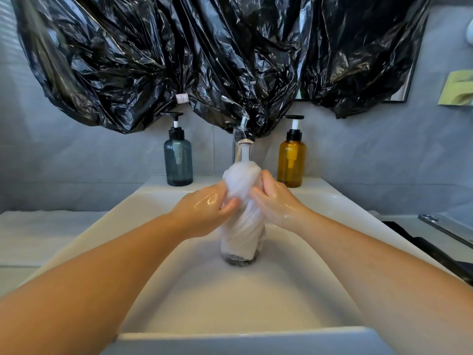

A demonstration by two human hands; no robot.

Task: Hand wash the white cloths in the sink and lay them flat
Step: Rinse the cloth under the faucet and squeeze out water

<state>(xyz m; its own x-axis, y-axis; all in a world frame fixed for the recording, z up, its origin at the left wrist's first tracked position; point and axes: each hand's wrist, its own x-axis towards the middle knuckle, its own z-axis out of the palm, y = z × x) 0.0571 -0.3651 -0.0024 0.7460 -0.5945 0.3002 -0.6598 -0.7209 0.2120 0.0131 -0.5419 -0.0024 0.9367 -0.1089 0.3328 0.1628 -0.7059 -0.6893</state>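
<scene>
A wet white cloth (243, 221), bunched and twisted into a column, hangs over the drain of the white sink (158, 208). Water runs from the tap (243, 135) onto its top. My left hand (204, 211) grips the cloth from the left, thumb across its front. My right hand (275, 201) holds it from the right, fingers wrapped round the far side. Both hands are wet and shiny. The cloth's lower end reaches the drain (239, 260).
A blue-grey pump bottle (179, 160) stands behind the sink at left, an amber pump bottle (291, 162) at right. Black plastic sheeting (204, 52) hangs over the wall above the tap. White counter (38, 231) lies at left; a dark object (435, 249) at right.
</scene>
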